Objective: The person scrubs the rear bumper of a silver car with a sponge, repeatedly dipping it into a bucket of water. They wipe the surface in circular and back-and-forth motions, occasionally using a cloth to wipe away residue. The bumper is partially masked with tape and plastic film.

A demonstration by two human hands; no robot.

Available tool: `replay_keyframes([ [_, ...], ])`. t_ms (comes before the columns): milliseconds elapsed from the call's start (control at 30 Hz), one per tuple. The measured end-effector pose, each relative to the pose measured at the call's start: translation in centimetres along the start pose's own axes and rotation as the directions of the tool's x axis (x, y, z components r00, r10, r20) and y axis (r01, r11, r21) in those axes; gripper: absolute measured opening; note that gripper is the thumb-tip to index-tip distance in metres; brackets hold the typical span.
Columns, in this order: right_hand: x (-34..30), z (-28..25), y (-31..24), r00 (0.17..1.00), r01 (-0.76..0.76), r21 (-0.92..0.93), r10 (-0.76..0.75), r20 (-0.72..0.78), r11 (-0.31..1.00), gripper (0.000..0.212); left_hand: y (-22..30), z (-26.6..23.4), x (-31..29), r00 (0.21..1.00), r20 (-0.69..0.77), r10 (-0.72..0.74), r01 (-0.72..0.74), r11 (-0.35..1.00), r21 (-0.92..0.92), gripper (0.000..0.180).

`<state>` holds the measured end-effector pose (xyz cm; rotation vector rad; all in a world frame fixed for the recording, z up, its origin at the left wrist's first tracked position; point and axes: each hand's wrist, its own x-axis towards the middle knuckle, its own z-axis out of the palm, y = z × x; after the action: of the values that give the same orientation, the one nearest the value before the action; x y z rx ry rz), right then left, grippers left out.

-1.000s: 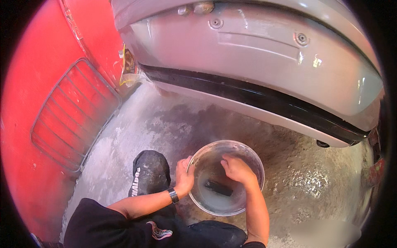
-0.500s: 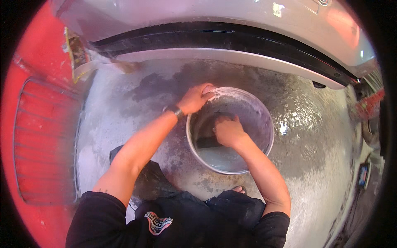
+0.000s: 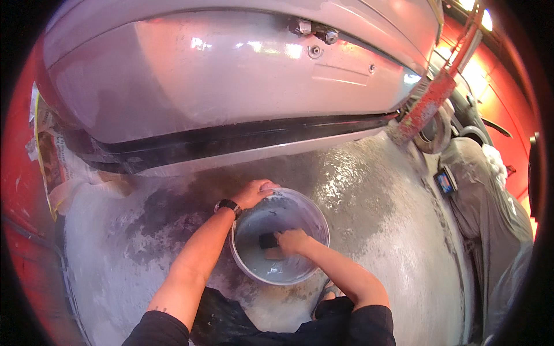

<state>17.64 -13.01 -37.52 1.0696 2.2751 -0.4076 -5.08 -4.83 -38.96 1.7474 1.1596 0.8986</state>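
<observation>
A round, pale-rimmed bucket point(image 3: 304, 212) stands on the wet floor in front of me, with cloudy greyish water point(image 3: 259, 265) low inside. At its far left, my left hand point(image 3: 254, 194) is closed over the rim, with a dark watch on that wrist. My right hand point(image 3: 293, 242) reaches down into the bucket. Its fingers are closed on a small dark rectangular block point(image 3: 268, 240), whose lower part looks brownish. The block is just above or at the water; I cannot tell which.
A silvery-grey car body point(image 3: 219, 86) with a black lower strip point(image 3: 259, 134) spans the far side. At the right are a worn red metal post point(image 3: 427, 106), a grey-draped heap point(image 3: 482, 196) and a small dark-framed screen or package point(image 3: 445, 181). Printed paper point(image 3: 55, 155) hangs at the left.
The view has tilted up and shifted, showing more of the car and right side. In the bucket, the block now shows clearly in my right hand. My left hand stays on the rim.
</observation>
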Motion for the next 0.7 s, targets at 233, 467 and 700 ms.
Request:
replay_keyframes([
  [233, 5.6, 1.1, -3.1, 0.997, 0.058, 0.041, -0.056, -0.046, 0.998, 0.032, 0.0, -1.2, -9.1, 0.948, -0.316, -0.035, 0.084, 0.986, 0.144, 0.032],
  [467, 17.9, 5.3, -6.5, 0.968, 0.249, 0.012, -0.248, -0.030, 0.969, 0.036, 1.9, -0.2, -18.9, 0.831, -0.538, -0.139, 0.313, 0.917, 0.247, 0.033],
  [700, 17.0, 12.9, -13.2, 0.963, 0.263, 0.049, -0.265, 0.040, 0.964, 0.068, 4.7, -0.2, -21.9, 0.741, -0.636, -0.214, 0.474, 0.838, 0.270, 0.037],
])
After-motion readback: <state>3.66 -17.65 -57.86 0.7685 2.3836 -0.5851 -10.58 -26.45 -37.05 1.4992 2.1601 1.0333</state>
